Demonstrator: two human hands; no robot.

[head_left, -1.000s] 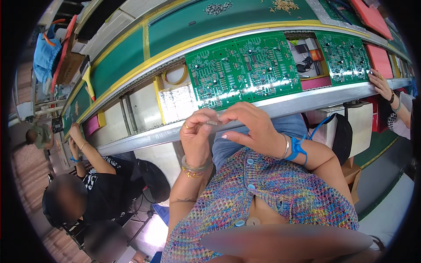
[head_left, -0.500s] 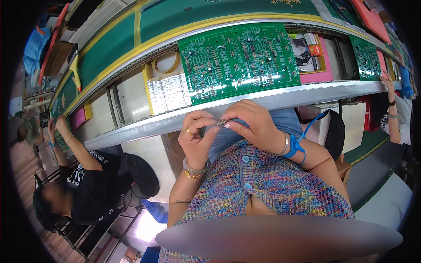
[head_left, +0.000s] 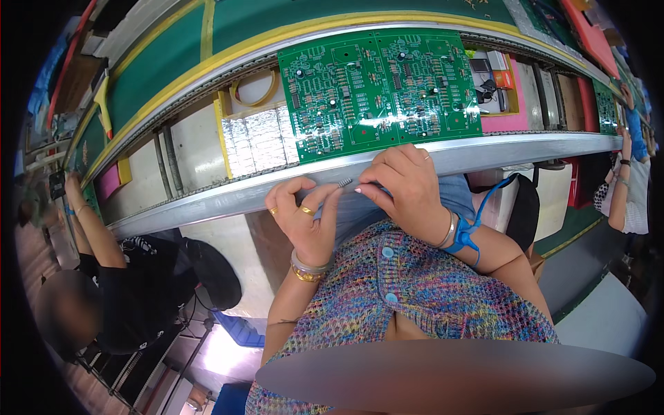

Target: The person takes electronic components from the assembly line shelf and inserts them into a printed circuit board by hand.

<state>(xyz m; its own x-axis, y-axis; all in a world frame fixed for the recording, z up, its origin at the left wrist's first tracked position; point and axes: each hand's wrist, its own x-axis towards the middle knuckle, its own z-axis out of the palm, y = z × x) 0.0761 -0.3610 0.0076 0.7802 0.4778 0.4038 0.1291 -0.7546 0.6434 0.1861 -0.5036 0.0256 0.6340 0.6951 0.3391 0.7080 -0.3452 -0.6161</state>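
Observation:
Between the thumb and index finger of my left hand [head_left: 304, 216] is a small dark chip with a row of short legs [head_left: 344, 183], an integrated circuit by its look. My right hand [head_left: 404, 185] is just right of it, its thumb and bent fingers a little apart and no thing visible in them. Both hands are at the near side of a metal conveyor rail [head_left: 498, 146]. Just beyond them a large green circuit board [head_left: 379, 93] rests across the rails, filled with resistors, capacitors and chips.
A yellow-edged box with a tape roll [head_left: 254, 97] lies left of the board, by a silvery sheet [head_left: 259, 142]. Right of it, a tray holds small items [head_left: 494, 86]. Co-workers' arms [head_left: 93, 218] reach the line at left and right [head_left: 620, 183]. A green bench top [head_left: 277, 24] runs behind.
My right fingers have come off the chip, leaving it in my left hand. My left hand has shifted slightly left. The board at far right has moved further along.

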